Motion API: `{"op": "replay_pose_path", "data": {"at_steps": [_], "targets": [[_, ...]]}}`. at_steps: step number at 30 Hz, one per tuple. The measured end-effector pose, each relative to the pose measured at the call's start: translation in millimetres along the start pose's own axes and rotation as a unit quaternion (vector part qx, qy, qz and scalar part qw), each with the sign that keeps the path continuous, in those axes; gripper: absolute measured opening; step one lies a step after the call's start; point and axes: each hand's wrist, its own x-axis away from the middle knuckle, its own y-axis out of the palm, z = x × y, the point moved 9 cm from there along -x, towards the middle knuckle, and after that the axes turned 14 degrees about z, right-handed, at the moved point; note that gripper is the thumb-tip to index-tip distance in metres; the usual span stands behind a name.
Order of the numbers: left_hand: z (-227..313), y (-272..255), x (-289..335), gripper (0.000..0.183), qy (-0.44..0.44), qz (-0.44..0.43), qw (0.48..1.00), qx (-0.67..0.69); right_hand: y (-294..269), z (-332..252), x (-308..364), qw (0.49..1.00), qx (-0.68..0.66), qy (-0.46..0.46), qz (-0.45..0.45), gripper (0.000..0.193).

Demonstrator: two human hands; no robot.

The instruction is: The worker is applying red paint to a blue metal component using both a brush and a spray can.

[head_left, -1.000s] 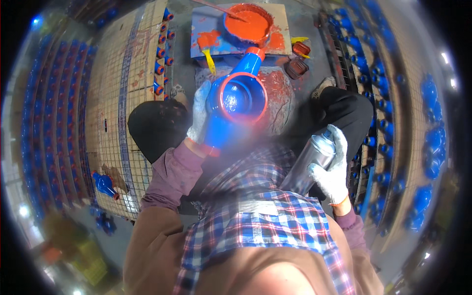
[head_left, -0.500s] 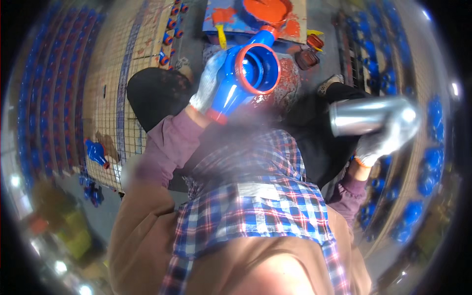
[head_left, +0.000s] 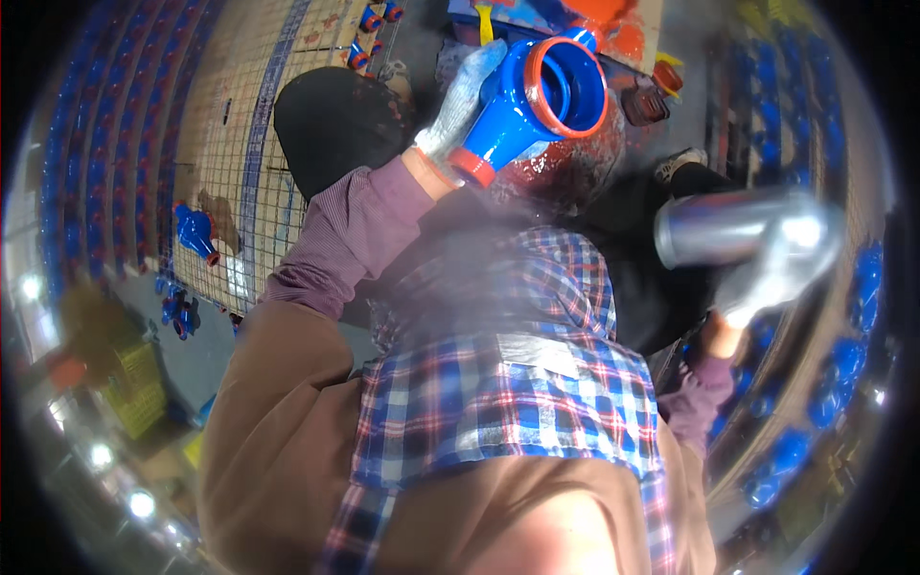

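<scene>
My gloved left hand (head_left: 462,107) is closed on the left side of a blue pipe fitting (head_left: 510,126) and holds it up between my knees. The fitting has a wide round mouth with a red-orange rim, turned up toward me, and narrower necks with red ends. On the right, my gloved right hand (head_left: 762,283) grips a shiny silver metal cylinder (head_left: 709,230), which lies almost level above my right thigh. Motion smears this hand and the far end of the cylinder, so its fingers are hard to make out.
Ahead, a paint-smeared board (head_left: 647,34) bears orange-red paint and a yellow-handled brush (head_left: 485,24). Beside it sits a dark red container (head_left: 644,103). At left, a blue fitting (head_left: 195,233) lies on a wire-mesh surface (head_left: 259,182). Rows of blue fittings (head_left: 96,201) line both sides.
The view has shifted, so the paint board sits higher and partly out of frame. My left hand has carried the fitting slightly right; my right hand still holds the cylinder.
</scene>
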Motion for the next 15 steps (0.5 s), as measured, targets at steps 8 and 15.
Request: {"op": "replay_pose_path", "data": {"at_steps": [8, 15], "targets": [[-4, 2, -5, 0.053, 0.017, -0.009, 0.999, 0.028, 27, 29, 33, 0.989, -0.020, 0.113, -0.098, 0.077], [-22, 1, -8, 0.053, -0.123, -0.047, 0.977, 0.167, 50, 30, 66, 0.977, -0.005, 0.131, -0.165, 0.078]]}}
